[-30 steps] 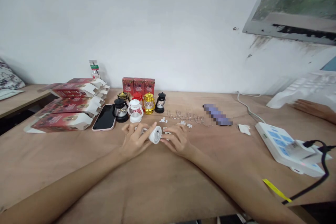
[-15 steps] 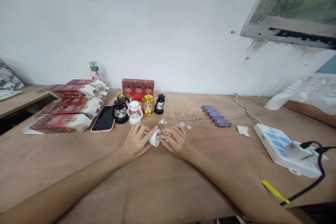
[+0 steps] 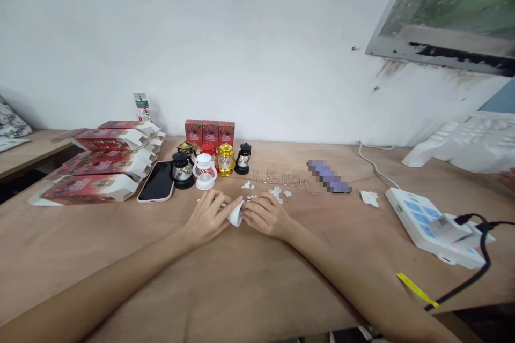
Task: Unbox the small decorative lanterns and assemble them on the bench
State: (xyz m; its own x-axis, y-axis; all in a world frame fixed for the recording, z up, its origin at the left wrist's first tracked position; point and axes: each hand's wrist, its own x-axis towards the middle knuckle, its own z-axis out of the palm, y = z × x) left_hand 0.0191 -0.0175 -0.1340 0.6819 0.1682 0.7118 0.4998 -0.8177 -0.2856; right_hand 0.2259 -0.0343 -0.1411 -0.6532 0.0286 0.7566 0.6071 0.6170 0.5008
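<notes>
My left hand (image 3: 208, 217) is closed around a small white lantern (image 3: 235, 215), tilted so its round base faces right. Most of its upper part is hidden behind the fingers. My right hand (image 3: 267, 215) has its fingers bent together with the tips against that base; any small part between them is hidden. Just beyond my hands lie loose white plastic pieces (image 3: 277, 193) and several small round discs (image 3: 251, 197). Finished-looking mini lanterns stand behind: a white lantern (image 3: 205, 172), a gold lantern (image 3: 226, 161), black lanterns (image 3: 183, 171) and a red lantern (image 3: 208, 148).
Flattened red boxes (image 3: 96, 187) are stacked at left beside a phone (image 3: 156, 182). Small red boxes (image 3: 210, 132) stand by the wall. Thin wire pieces (image 3: 285, 179), a blurred purple item (image 3: 328, 177) and a power strip (image 3: 426, 225) lie rightward. Another person's hand (image 3: 509, 178) shows at the right edge.
The lantern's base has turned so its underside shows less, and my right fingers have closed in against it. The other person's arm at right has drawn mostly out of view.
</notes>
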